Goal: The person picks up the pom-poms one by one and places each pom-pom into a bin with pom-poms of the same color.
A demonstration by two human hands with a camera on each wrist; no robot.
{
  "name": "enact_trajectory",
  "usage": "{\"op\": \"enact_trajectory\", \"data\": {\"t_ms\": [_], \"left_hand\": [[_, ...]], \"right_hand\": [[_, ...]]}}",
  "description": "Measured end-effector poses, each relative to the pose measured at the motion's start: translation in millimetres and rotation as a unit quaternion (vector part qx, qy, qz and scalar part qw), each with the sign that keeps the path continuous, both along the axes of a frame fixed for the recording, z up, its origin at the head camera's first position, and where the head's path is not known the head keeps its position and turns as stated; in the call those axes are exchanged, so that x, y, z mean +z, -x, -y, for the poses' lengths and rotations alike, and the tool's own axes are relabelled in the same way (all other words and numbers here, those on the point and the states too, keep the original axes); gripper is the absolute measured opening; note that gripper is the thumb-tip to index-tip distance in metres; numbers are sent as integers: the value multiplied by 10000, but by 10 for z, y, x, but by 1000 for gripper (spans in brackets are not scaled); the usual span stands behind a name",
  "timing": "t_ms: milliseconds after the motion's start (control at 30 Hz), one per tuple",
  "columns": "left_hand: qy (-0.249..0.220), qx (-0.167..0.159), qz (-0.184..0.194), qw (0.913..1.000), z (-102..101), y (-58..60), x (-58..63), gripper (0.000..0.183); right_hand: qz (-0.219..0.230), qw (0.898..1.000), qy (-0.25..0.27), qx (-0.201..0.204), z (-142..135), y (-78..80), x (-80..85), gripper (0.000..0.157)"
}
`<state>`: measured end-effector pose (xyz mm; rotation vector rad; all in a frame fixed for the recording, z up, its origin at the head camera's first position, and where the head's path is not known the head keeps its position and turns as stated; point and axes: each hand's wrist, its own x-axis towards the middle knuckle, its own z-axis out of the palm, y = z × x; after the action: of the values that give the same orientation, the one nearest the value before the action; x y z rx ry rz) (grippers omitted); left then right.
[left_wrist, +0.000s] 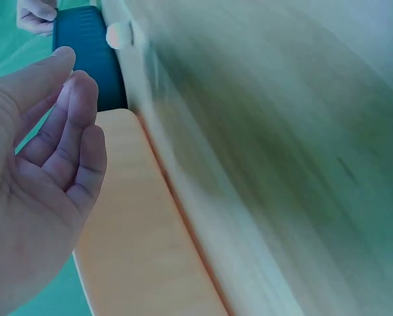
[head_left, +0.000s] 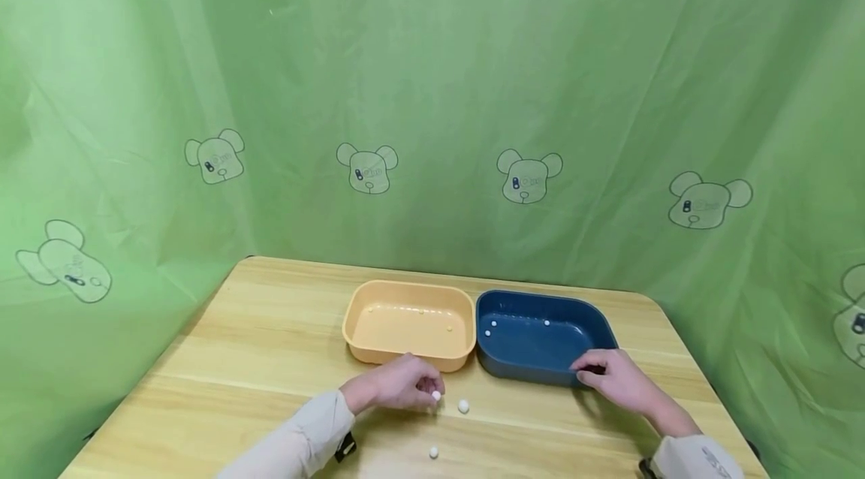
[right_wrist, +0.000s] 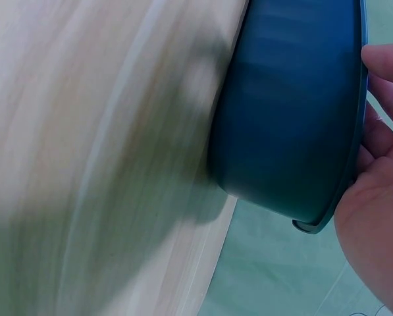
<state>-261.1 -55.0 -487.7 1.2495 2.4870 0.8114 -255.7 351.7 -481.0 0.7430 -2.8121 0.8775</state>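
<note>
My left hand [head_left: 404,383] pinches a small white ball [head_left: 436,395] between thumb and fingertips, just in front of the orange tub [head_left: 405,353]. In the left wrist view that ball is mostly hidden by the fingers [left_wrist: 84,99]. A larger white ball [head_left: 463,406] lies on the table to the right of this hand, and another white ball [head_left: 434,453] is closer to the near side. At the front right corner of the dark blue tub [head_left: 527,372], my right hand [head_left: 618,380] grips the rim, thumb [right_wrist: 384,62] on the near side and the other fingers partly hidden behind it.
The two tubs stand side by side on a wooden table [head_left: 284,329]. Several tiny white balls lie inside them, such as one ball [head_left: 449,329] in the orange tub and one ball [head_left: 547,323] in the blue tub. A green patterned curtain [head_left: 432,88] hangs behind the table.
</note>
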Motion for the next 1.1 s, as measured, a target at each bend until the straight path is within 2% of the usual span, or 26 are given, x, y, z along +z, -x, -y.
{"op": "enact_trajectory", "data": {"t_ms": [167,500,800,1100], "left_hand": [[-191,6,109,9998,-26,4,65,11],[-566,57,14,9984,-158,36,213,10],[-633,-5,-45,9980,-270,65,313,8],[-708,115,12,9974,-339,107,347,8]], "right_hand": [[4,10000,21,27,0,-1,7,9],[91,9999,74,-14,12,-14,19,10],[99,9999,35,-42,-12,12,-8,10],[96,9999,127,29,-11,7,-13,9]]}}
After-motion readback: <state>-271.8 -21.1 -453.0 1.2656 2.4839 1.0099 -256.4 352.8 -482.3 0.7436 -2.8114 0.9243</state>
